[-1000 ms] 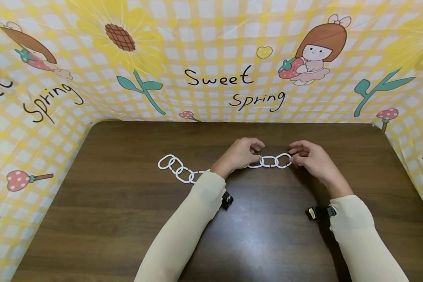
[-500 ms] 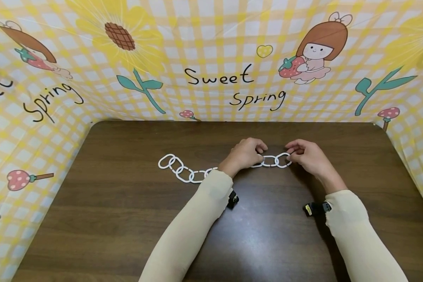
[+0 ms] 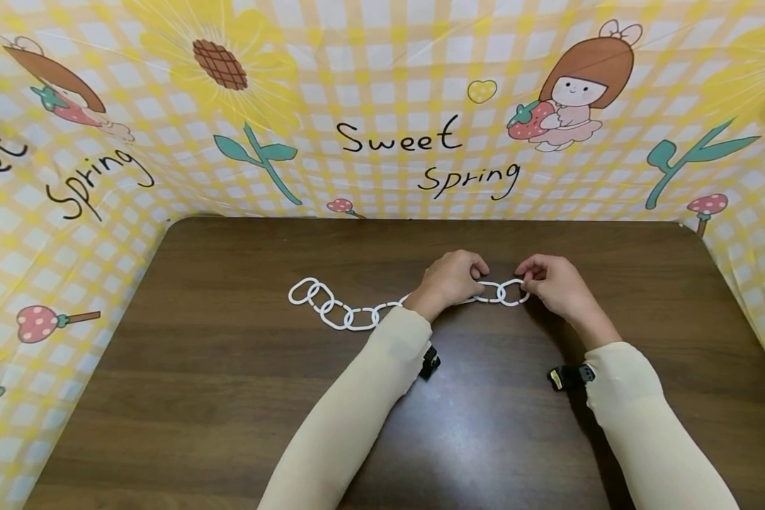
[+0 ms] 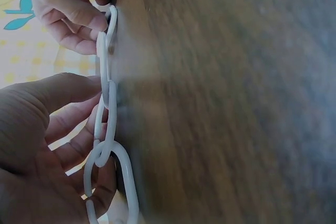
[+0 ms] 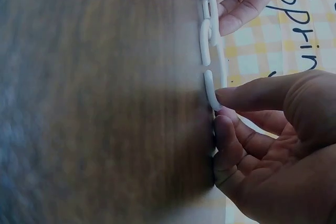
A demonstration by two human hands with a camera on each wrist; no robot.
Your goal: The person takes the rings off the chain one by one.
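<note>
A chain of white plastic links (image 3: 360, 329) lies in a shallow curve on the brown table. My left hand (image 3: 452, 276) covers its middle, thumb against a link (image 4: 112, 116) and fingers curled behind it in the left wrist view. At the right end, my right hand (image 3: 554, 283) pinches the last link (image 5: 210, 88) between thumb and forefinger. Two links show between the hands, and several more trail off to the left. A small gap shows in the side of some links.
The wooden table (image 3: 197, 411) runs back to a yellow checked cloth (image 3: 382, 78) that hangs behind it and at both sides. Black wrist cameras (image 3: 570, 377) sit under the cream sleeves (image 3: 350, 404).
My left hand has slid right along the chain, uncovering more links behind it. The right hand has shifted slightly left and its fingers have come in on the end link.
</note>
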